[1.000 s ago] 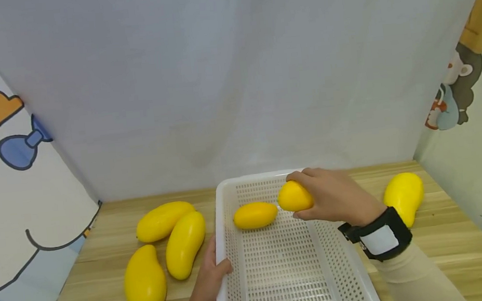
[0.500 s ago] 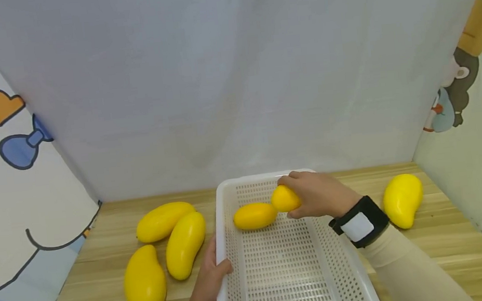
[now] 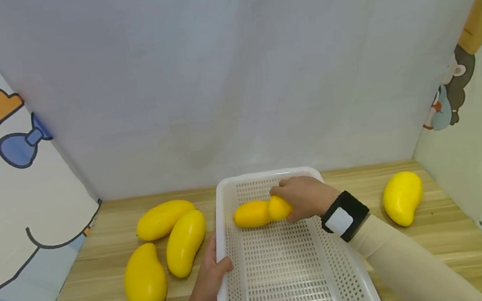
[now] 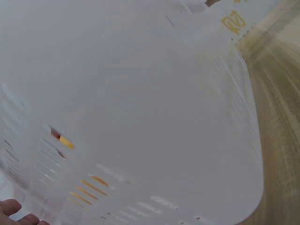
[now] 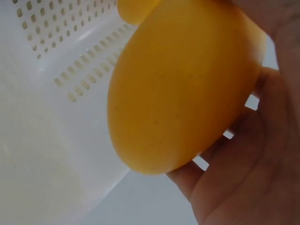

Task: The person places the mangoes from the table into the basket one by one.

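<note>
A white perforated plastic basket (image 3: 284,267) stands on the wooden table. My left hand (image 3: 210,279) grips its left side, with the thumb over the rim; in the left wrist view the basket wall (image 4: 154,103) fills most of the picture and only fingertips (image 4: 9,206) show. Inside, toward the far end, lies a yellow mango (image 3: 249,214). My right hand (image 3: 305,197) holds a second mango (image 3: 280,208) over the basket, its end overlapping the first one in the head view. From the right wrist, this held mango (image 5: 173,93) appears large, with fingers round it.
On the table left of the basket lie three mangoes (image 3: 145,278), two of them touching. One more mango (image 3: 402,198) lies at the right, beyond the right forearm. A pale cloth wall (image 3: 234,83) closes off the back, with printed panels on both sides.
The right hand has moved left and slightly lower with its mango, toward the one in the basket. My left hand and the other mangoes have stayed put.
</note>
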The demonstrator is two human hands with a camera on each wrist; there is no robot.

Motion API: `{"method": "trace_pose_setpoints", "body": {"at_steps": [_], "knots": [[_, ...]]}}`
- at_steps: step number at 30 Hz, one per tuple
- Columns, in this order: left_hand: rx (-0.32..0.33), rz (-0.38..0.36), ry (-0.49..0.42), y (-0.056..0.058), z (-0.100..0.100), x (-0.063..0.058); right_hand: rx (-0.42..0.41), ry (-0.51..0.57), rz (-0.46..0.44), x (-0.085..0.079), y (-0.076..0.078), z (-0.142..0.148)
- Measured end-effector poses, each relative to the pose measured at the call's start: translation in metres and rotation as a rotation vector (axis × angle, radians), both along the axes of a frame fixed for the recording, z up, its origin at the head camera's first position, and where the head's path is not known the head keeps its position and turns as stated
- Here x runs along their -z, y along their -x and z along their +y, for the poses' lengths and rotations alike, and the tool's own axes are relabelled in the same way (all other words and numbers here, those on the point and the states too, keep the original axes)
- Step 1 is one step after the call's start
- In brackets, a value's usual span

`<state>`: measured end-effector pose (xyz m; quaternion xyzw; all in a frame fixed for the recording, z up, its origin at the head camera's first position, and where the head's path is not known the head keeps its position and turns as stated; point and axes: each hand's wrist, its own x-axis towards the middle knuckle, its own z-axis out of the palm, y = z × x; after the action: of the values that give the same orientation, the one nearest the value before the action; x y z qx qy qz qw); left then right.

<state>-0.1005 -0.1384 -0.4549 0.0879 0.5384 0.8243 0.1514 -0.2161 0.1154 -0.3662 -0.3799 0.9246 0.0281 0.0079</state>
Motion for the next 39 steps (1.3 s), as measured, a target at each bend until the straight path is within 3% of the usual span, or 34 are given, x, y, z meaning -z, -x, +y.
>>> {"method": "trace_pose_setpoints", "body": {"at_steps": [10,25,39], "knots": [[0.003,0.007,0.014,0.001,0.001,0.000,0.065,-0.115,-0.073,0.007,-0.002,-0.009],[-0.002,-0.008,0.010,0.000,0.002,-0.002,0.058,-0.176,-0.064,0.021,-0.001,-0.010],[0.001,0.008,0.010,0.000,0.001,-0.001,0.132,-0.219,-0.103,0.023,0.000,-0.015]]}}
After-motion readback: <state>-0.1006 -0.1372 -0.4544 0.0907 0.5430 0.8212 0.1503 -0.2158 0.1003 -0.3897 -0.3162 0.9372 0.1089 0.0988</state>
